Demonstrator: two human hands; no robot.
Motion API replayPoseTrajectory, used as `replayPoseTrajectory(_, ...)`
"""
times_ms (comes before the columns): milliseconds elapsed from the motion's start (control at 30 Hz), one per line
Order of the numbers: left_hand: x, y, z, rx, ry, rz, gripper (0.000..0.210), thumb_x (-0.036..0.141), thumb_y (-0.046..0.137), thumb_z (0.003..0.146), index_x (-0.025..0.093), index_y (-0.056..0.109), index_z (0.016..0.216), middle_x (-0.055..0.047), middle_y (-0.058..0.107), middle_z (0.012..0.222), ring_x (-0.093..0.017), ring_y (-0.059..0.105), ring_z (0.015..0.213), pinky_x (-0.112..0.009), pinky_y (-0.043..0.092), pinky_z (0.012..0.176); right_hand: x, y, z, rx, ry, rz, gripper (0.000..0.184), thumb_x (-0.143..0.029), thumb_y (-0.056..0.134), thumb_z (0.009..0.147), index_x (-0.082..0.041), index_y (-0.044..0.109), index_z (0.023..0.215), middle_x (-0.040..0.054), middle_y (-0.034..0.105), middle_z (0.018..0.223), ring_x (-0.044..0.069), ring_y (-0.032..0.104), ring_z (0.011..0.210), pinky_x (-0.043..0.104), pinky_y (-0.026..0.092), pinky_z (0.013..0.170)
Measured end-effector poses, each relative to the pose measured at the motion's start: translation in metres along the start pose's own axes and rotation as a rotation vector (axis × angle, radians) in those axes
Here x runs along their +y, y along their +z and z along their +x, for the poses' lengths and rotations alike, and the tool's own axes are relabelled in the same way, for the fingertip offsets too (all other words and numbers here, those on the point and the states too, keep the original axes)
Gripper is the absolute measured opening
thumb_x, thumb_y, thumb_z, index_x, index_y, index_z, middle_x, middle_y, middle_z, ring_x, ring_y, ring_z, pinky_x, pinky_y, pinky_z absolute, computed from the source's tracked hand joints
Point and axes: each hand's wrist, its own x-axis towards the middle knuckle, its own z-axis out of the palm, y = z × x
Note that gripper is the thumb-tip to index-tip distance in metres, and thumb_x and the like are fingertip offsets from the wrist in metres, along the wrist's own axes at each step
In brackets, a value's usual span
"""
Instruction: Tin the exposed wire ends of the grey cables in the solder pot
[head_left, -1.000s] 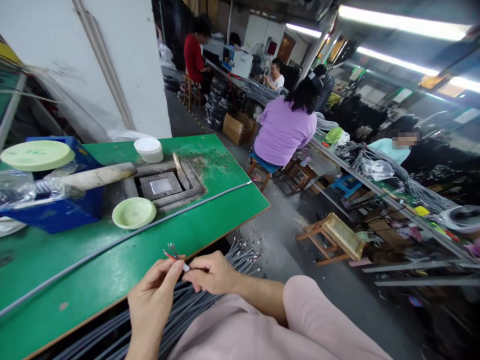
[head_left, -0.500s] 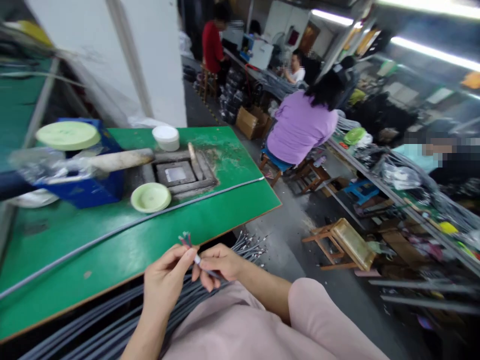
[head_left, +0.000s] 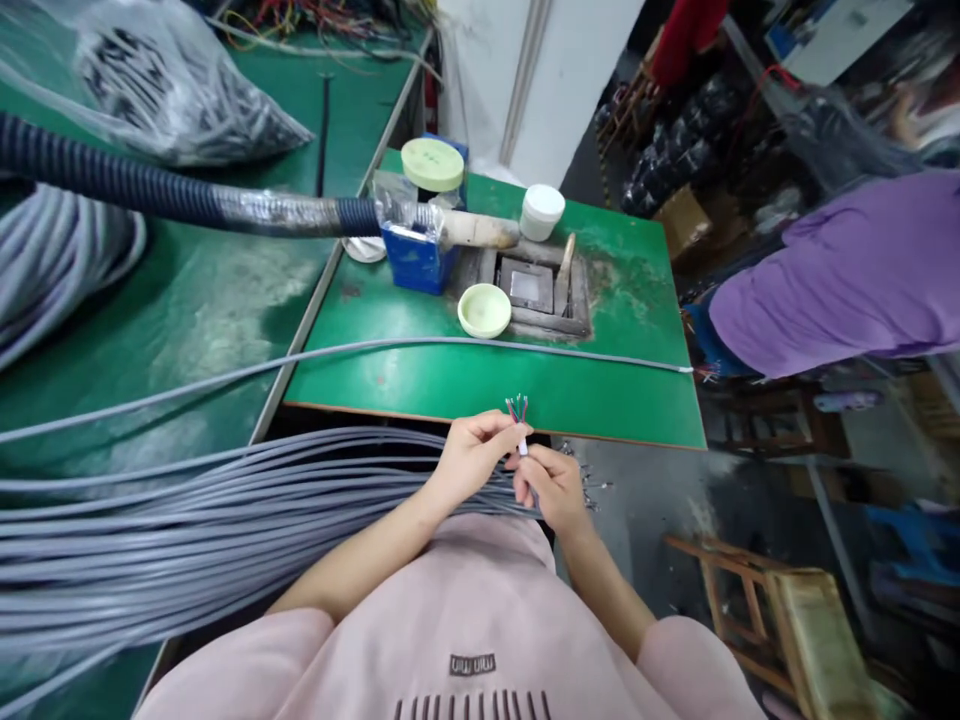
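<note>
Between my two hands is the end of a grey cable (head_left: 523, 447), with a white band on it and several thin coloured wires (head_left: 517, 408) fanning out at the top. My left hand (head_left: 480, 450) pinches it just below the bare-tipped wires. Lower down, my right hand (head_left: 553, 485) closes its fingers on the cable by the white band. Across my lap runs a thick bundle of grey cables (head_left: 300, 520), passing behind my hands. A single grey cable (head_left: 420, 341) lies along the green bench, its wire end at the right edge.
On the green bench (head_left: 420, 385) stand a solder-pot-like metal square (head_left: 527, 285), a pale green bowl (head_left: 484, 311), a white tub (head_left: 541, 212) and a blue box (head_left: 412, 262). A ribbed hose (head_left: 187, 205) reaches over from the left. A person in purple (head_left: 840, 280) sits at right.
The view has swung left and down, bringing the hose and cable coil into sight. Both hands still hold the cable end, with its wires now upright and spread.
</note>
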Motion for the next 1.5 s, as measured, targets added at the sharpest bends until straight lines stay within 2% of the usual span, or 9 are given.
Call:
replayPoseTrajectory(400,0.0,0.001,0.001,0.027,-0.061,-0.097,0.034,0.044,0.074,0.068,0.014,0.063,0.055,-0.001,0.06,0.057,-0.009,0.049,0.054,-0.023,0.042,0.056,-0.002,-0.001,0.001,-0.011,-0.01,-0.001,0.03,-0.039,0.05,0.087,-0.016,0.064,0.074,-0.004,0.055,0.047,0.006,0.043,0.036,0.017,0.035,0.037)
replayPoseTrajectory(800,-0.002,0.0,-0.002,0.013,-0.1,-0.173,0.03,0.04,0.075,0.067,0.013,0.067,0.058,-0.002,0.063,0.063,-0.007,0.047,0.051,-0.022,0.037,0.051,-0.004,-0.001,0.0,-0.033,0.005,-0.009,0.029,-0.039,0.05,0.086,-0.017,0.063,0.072,-0.0033,0.055,0.047,0.007,0.044,0.037,0.019,0.037,0.038)
replayPoseTrajectory(1167,-0.012,-0.001,-0.004,-0.021,-0.192,-0.281,0.027,0.04,0.075,0.069,0.013,0.073,0.071,0.0,0.058,0.055,-0.007,0.044,0.049,-0.021,0.034,0.049,-0.003,-0.002,-0.001,-0.04,-0.007,-0.008,0.028,-0.037,0.05,0.086,-0.017,0.065,0.073,-0.0032,0.056,0.047,0.007,0.044,0.037,0.02,0.037,0.038)
replayPoseTrajectory(1500,-0.011,0.001,-0.004,-0.032,-0.186,-0.29,0.027,0.04,0.075,0.069,0.013,0.073,0.072,0.001,0.055,0.053,-0.007,0.044,0.048,-0.021,0.035,0.049,-0.003,-0.002,0.0,-0.028,-0.007,-0.007,0.028,-0.037,0.05,0.085,-0.018,0.065,0.072,-0.0021,0.058,0.048,0.008,0.045,0.037,0.021,0.038,0.039)
